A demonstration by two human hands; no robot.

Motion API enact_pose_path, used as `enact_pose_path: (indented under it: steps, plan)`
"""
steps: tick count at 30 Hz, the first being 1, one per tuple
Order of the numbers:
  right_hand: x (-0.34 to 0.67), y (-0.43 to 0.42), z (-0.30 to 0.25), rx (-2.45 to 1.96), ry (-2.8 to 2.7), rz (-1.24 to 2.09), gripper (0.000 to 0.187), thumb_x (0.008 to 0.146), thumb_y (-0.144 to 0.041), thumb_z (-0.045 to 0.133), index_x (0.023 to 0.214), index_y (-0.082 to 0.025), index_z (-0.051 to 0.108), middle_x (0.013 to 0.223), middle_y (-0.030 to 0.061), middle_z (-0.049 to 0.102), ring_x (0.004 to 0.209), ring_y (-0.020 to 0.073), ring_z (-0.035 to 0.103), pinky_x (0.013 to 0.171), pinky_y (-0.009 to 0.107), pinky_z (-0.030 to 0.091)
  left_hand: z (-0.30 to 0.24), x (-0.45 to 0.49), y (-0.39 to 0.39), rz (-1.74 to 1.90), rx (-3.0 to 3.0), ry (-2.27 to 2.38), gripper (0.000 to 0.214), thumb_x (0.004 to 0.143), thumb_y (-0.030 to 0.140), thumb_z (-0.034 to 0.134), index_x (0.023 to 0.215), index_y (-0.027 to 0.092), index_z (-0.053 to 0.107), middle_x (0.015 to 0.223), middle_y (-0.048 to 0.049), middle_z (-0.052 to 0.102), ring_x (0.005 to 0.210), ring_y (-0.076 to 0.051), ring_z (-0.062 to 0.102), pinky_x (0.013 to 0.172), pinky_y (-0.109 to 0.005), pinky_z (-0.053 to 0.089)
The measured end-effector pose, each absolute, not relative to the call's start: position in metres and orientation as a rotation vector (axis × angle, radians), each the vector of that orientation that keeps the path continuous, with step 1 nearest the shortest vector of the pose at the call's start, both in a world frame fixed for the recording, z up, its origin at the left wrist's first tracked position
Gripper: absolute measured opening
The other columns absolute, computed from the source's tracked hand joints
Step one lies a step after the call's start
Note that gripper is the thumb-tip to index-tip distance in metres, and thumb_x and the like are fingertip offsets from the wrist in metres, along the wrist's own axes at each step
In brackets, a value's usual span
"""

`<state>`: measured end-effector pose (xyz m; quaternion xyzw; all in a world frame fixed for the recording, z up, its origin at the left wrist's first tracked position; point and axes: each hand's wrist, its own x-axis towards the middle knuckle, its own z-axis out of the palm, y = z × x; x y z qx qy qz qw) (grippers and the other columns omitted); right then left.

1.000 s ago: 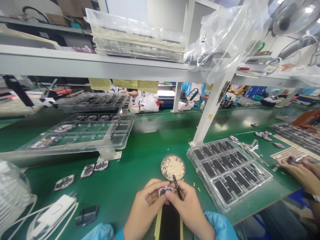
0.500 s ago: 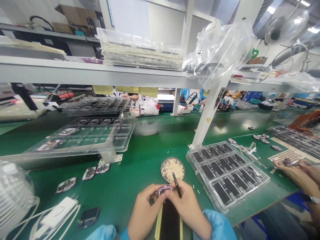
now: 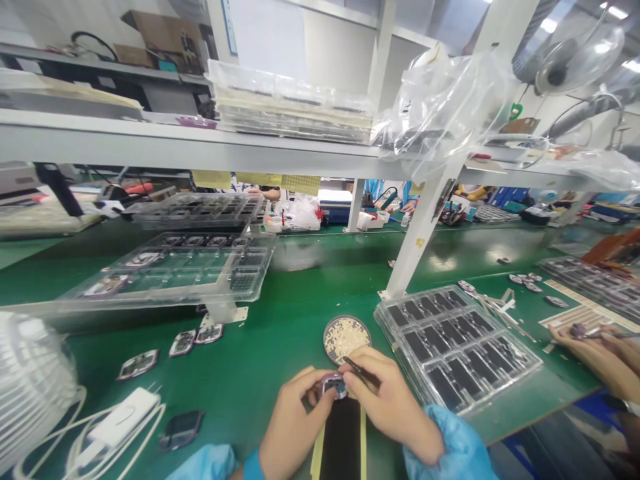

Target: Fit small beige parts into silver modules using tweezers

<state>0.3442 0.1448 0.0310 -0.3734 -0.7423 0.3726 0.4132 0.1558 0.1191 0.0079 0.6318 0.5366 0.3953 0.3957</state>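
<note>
A small device casing with a purple rim [image 3: 334,385] is pinched in the fingers of my left hand [image 3: 299,412], its open inner side facing up. My right hand [image 3: 384,400] has slim black tweezers [image 3: 356,365] between its fingers, and its thumb and fingertip touch the casing's right edge. The tweezers' tips are hidden. Below both hands lies a black strip with yellow edges [image 3: 343,440]. Just beyond them stands a round dish [image 3: 347,339] of small pale pieces.
To the right are stacked clear trays [image 3: 457,347] with black screens. A co-worker's hands [image 3: 595,350] work at the far right. More casings [image 3: 139,365], a white adapter with cables [image 3: 125,418] and a fan [image 3: 33,387] are at left. A shelf post [image 3: 417,243] rises ahead.
My right hand has tilted the tweezers lower, toward the left. The casing has turned to show more of its inside. The whole view has shifted slightly.
</note>
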Motion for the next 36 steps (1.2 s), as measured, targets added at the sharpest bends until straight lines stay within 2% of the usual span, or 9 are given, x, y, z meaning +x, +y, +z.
enact_pose_path:
  steps: [3,9,14,17,22,27,31,36]
  plan:
    - [0.344,0.147,0.027,-0.903,-1.898,0.912,0.008,0.098,-0.019,0.065,0.092,-0.020,0.071,0.091,0.0020,0.061,0.085,0.0194,0.061,0.077,0.031,0.047,0.007,0.155,0.119,1.003,1.618,1.361,0.028,0.093,0.035,0.059,0.101,0.018,0.078,0.076,-0.0034,0.059,0.070,-0.019,0.052,0.065,-0.027,0.040]
    - [0.345,0.150,0.015,-0.866,-1.998,0.807,0.006,0.098,-0.019,0.069,0.099,-0.023,0.073,0.092,0.0021,0.060,0.083,0.0189,0.061,0.072,0.029,0.046,0.009,0.154,0.119,1.017,1.592,1.358,0.028,0.093,0.037,0.060,0.099,0.018,0.078,0.076,-0.0035,0.059,0.069,-0.019,0.052,0.064,-0.027,0.040]
    - [0.345,0.147,0.014,-0.928,-2.146,0.730,0.011,0.103,-0.022,0.059,0.104,-0.024,0.070,0.097,0.0029,0.059,0.083,0.0190,0.061,0.074,0.030,0.046,0.011,0.154,0.120,1.013,1.583,1.381,0.027,0.089,0.034,0.059,0.096,0.017,0.079,0.074,-0.0039,0.060,0.067,-0.019,0.051,0.062,-0.027,0.039]
    - [0.345,0.145,0.013,-0.966,-2.237,0.705,0.014,0.105,-0.018,0.050,0.105,-0.023,0.063,0.100,0.0029,0.058,0.084,0.0195,0.059,0.073,0.030,0.044,0.009,0.154,0.122,0.988,1.500,1.370,0.030,0.087,0.035,0.060,0.096,0.015,0.078,0.079,-0.0068,0.065,0.069,-0.020,0.054,0.062,-0.028,0.040]
    - [0.347,0.153,0.010,-0.980,-2.069,0.789,0.010,0.102,-0.017,0.050,0.096,-0.022,0.056,0.094,0.0017,0.057,0.083,0.0197,0.058,0.073,0.030,0.042,0.001,0.150,0.128,0.990,1.409,1.358,0.034,0.085,0.038,0.063,0.103,0.013,0.078,0.087,-0.0097,0.071,0.073,-0.022,0.058,0.066,-0.029,0.042]
    - [0.348,0.160,0.010,-0.940,-1.939,0.791,0.010,0.103,-0.024,0.058,0.096,-0.021,0.064,0.094,0.0032,0.057,0.087,0.0214,0.058,0.077,0.032,0.045,0.002,0.149,0.128,1.003,1.508,1.382,0.031,0.087,0.036,0.062,0.102,0.014,0.078,0.080,-0.0064,0.065,0.068,-0.019,0.053,0.062,-0.027,0.038]
    - [0.344,0.155,0.009,-0.908,-2.035,0.802,0.005,0.100,-0.020,0.066,0.101,-0.024,0.070,0.093,0.0010,0.058,0.085,0.0191,0.060,0.074,0.029,0.044,0.005,0.152,0.125,0.989,1.558,1.386,0.032,0.090,0.037,0.060,0.102,0.014,0.078,0.077,-0.0046,0.061,0.065,-0.018,0.049,0.059,-0.026,0.036]
    - [0.342,0.153,0.005,-0.928,-2.084,0.757,0.009,0.100,-0.017,0.066,0.104,-0.025,0.070,0.097,0.0007,0.057,0.085,0.0185,0.059,0.074,0.029,0.044,0.004,0.152,0.123,0.974,1.588,1.399,0.031,0.091,0.036,0.059,0.104,0.015,0.077,0.078,-0.0043,0.061,0.066,-0.018,0.049,0.060,-0.027,0.036]
